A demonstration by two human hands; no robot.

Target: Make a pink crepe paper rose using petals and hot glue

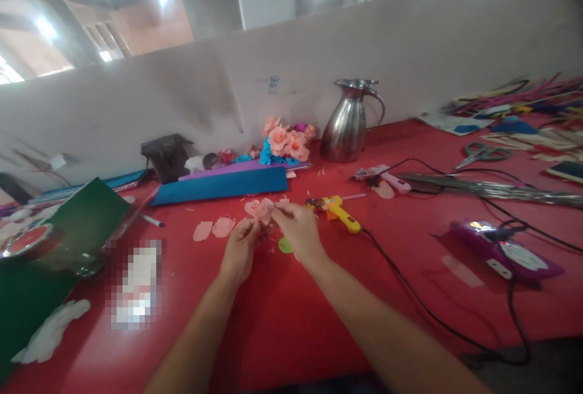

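Between my hands, above the red table, is a pink paper flower (255,209). My left hand (240,247) pinches it from below on the left, fingers closed. With thumb and fingertips together, my right hand (298,230) grips a pink petal (266,210) at the flower's right side. Loose pink paper petals (213,228) lie on the table left of my hands. A green round piece (285,245) rests under my right hand. Just to the right lies a yellow glue gun (342,214) with a black cord.
Behind stand finished pink flowers (289,141) and a steel jug (348,121). A blue paper strip (223,187) lies before them. On the right are a pink glue gun (394,181), scissors (481,152), wires (492,187) and a purple power strip (505,254). Green sheets (91,218) lie left.
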